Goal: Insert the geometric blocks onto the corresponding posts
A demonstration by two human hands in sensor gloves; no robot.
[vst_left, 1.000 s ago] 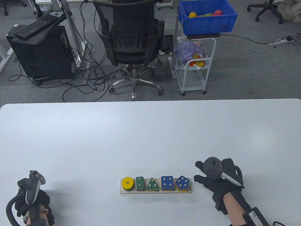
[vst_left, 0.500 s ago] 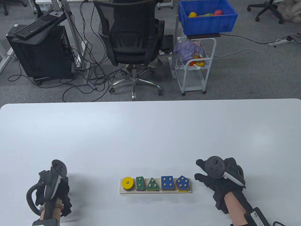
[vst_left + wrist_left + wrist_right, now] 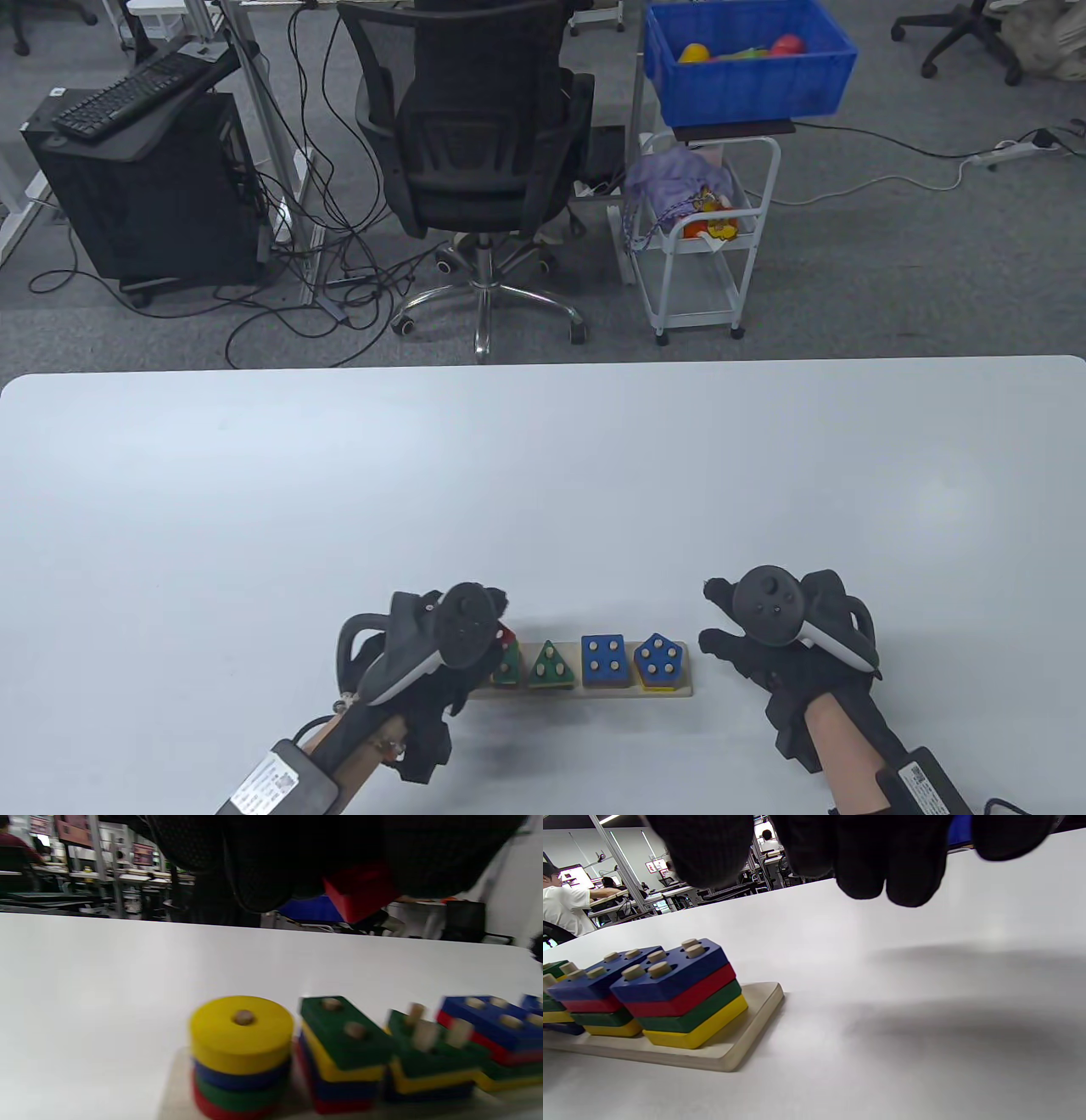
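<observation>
Holding a small red block (image 3: 360, 893) in its fingers, the left hand (image 3: 441, 649) hangs over the left end of the wooden board (image 3: 670, 689). The block looks like painted wood: hard, light and smooth. It will not bend or squash, but the paint may make it a bit slippy. I think the best place to hold it is by its flat sides, so the holes underneath stay free for the pegs. Its exact shape is hard to tell, because the glove hides most of it.

On the board stand five stacks. The round stack (image 3: 242, 1056) has a yellow top and one peg. Next to it is the green-topped stack (image 3: 343, 1043) with two pegs. Then comes the triangle stack (image 3: 550, 665), where three pegs stick up high, so it looks like there is room for one more block. After that are the blue square stack (image 3: 603, 660) and the blue five-sided stack (image 3: 659, 660).

The right hand (image 3: 785, 649) rests on the desk (image 3: 543, 475) just beside the right end of the board. Its fingers are spread and it holds nothing.

The block must come straight down, or it may catch on the pegs.
</observation>
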